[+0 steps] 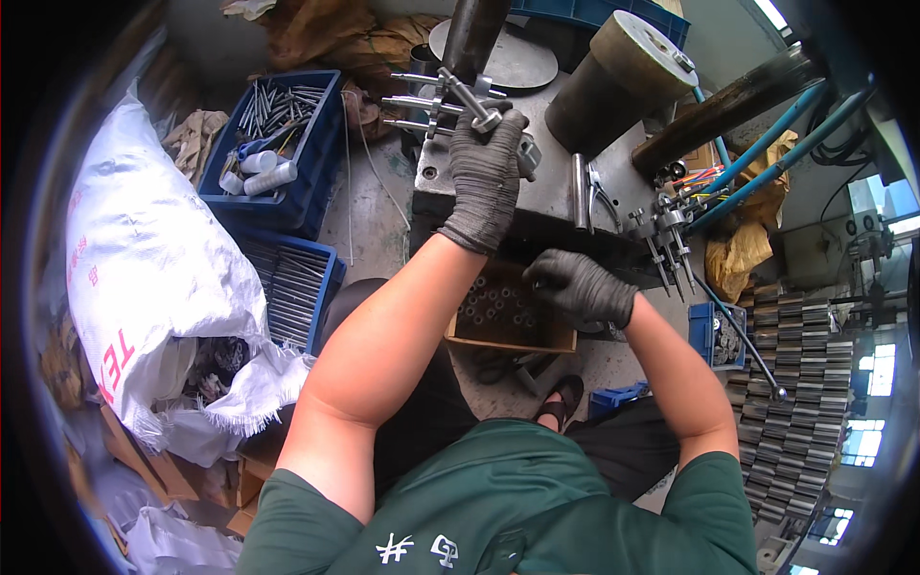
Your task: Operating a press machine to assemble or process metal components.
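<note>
My left hand (pixel 484 177), in a dark grey knit glove, is raised over the steel workbench (pixel 541 177). Its fingers are closed round a metal rod with a thick collar-like end (pixel 468 99), which tilts up to the left. A grey metal block (pixel 527 156) shows beside the fingers. Just left of that hand, several thin pins stick out of a metal holder (pixel 433 103). My right hand (pixel 582 285), gloved alike, hangs over an open wooden drawer (pixel 513 342) of small metal rings (pixel 494 302). Its fingers are curled, and what they hold, if anything, is hidden.
A large steel cylinder (pixel 621 81) stands on the bench, near a short steel rod (pixel 579 192) and pliers (pixel 602 196). Clustered metal clamps (pixel 663 230) hang at its right edge. Blue crates (pixel 321 158) with metal pins and a white sack (pixel 158 259) are leftward; stacked metal tubes (pixel 791 383) are rightward.
</note>
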`<control>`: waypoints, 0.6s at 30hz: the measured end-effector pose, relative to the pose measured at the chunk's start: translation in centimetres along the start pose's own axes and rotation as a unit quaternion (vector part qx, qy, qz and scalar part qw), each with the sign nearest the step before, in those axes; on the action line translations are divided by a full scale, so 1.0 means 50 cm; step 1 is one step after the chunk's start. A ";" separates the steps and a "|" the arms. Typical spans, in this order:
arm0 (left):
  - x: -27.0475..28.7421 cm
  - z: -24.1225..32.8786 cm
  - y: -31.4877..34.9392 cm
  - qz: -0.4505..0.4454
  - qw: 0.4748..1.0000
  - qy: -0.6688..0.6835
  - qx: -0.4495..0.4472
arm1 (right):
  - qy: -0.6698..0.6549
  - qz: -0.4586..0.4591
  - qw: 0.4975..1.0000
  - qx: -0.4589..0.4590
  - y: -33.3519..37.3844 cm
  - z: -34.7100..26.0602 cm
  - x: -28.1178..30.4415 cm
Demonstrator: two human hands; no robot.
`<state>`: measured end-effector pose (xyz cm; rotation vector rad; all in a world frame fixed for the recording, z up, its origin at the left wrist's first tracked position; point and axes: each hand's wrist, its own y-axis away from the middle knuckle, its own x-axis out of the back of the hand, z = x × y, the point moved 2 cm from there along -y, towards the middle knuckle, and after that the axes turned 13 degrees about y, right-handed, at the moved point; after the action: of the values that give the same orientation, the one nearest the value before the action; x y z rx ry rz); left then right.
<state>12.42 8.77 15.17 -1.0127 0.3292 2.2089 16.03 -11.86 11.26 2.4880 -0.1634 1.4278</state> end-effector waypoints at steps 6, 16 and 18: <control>0.044 0.000 -0.037 0.081 0.993 0.083 -0.017 | 0.043 0.134 0.990 -0.027 -0.108 0.050 0.164; 0.060 -0.011 -0.054 0.124 0.987 0.105 0.006 | 0.148 0.093 0.980 -0.098 -0.193 0.139 0.185; 0.059 -0.006 -0.053 0.123 0.987 0.104 0.013 | 0.123 0.130 0.976 -0.123 -0.189 0.135 0.189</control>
<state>12.98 12.01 12.89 -1.2478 0.6042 2.3118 28.58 -4.37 14.52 2.1300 -0.5972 1.6866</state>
